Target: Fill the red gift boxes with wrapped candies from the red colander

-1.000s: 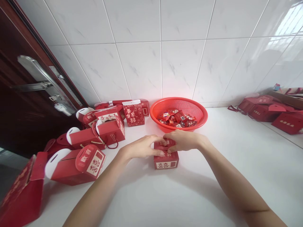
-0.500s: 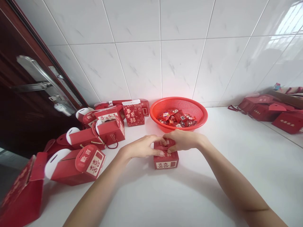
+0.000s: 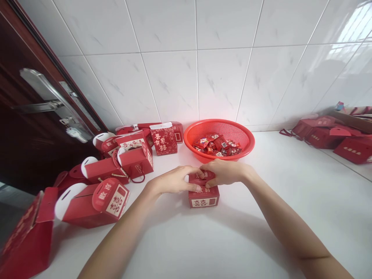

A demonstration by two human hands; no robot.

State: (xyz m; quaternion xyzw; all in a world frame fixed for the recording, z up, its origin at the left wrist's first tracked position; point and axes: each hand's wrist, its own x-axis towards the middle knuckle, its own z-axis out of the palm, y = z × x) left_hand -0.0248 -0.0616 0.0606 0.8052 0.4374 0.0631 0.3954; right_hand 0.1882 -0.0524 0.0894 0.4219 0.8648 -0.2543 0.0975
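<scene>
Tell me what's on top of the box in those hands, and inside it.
Fingers of the left hand and right hand touch the top of the box, which bears pale lettering. They cover part of it. The inside can't be seen, so its contents can't be told.

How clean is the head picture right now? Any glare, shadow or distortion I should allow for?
Head view: window-like glare at the upper right of the tiled wall; head view: soft shadows on the white tabletop between the forearms; head view: the red box under the left hand and right hand looks fairly sharp; head view: the lower-left box looks stretched, cut by the frame.
</scene>
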